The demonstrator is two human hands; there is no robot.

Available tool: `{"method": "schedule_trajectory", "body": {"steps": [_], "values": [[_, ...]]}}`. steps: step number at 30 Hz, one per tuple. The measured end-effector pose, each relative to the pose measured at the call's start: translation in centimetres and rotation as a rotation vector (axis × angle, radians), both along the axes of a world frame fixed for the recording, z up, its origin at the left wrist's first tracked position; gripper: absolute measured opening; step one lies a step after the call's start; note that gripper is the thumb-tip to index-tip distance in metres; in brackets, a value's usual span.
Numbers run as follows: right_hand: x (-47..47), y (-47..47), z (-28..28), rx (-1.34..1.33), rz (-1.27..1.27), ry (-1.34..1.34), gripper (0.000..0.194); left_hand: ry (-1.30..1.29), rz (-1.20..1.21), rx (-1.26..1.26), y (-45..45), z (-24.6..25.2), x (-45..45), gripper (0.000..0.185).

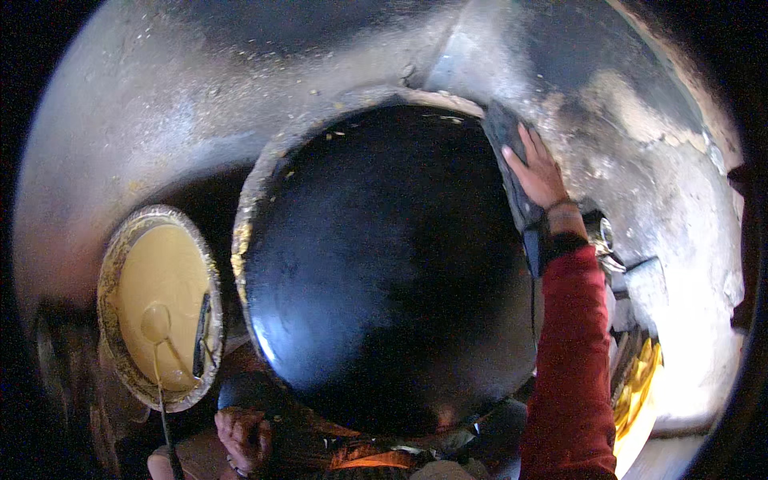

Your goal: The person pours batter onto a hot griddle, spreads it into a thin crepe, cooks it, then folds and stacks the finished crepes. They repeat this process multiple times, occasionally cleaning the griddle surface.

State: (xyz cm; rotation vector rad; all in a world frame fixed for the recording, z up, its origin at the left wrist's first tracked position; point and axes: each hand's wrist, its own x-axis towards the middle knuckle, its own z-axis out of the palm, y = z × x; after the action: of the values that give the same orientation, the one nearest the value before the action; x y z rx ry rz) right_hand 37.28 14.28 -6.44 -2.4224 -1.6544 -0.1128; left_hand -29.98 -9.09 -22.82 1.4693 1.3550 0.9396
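Observation:
A large round dark griddle fills the middle, its rim crusted with pale residue. My right hand, in a red sleeve, rests spread on a dark folded cloth along the griddle's upper right edge. My left hand is low in view, below the griddle's lower left edge, with its fingers curled; whether it holds anything cannot be seen. To the left stands a round container of pale yellow batter. A ladle lies in the batter, its long handle pointing down past the container's rim.
A soot-marked clay surface surrounds the griddle's far side and right. Orange glow shows beneath the near edge. At the right are a small shiny metal vessel and a yellow item. A dark object sits at the batter container's inner right side.

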Motion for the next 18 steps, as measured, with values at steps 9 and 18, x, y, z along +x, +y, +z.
{"method": "schedule_trajectory", "body": {"steps": [9,18], "values": [[-28.4,8.7,-0.6,-0.06,0.613,-0.202,0.078,0.497,-0.18,0.506,3.8,9.8,5.3,0.017],[-33.4,-23.5,-4.7,-0.103,1.07,0.012,0.071,0.338,-0.092,0.538,0.2,10.0,3.3,0.012]]}}
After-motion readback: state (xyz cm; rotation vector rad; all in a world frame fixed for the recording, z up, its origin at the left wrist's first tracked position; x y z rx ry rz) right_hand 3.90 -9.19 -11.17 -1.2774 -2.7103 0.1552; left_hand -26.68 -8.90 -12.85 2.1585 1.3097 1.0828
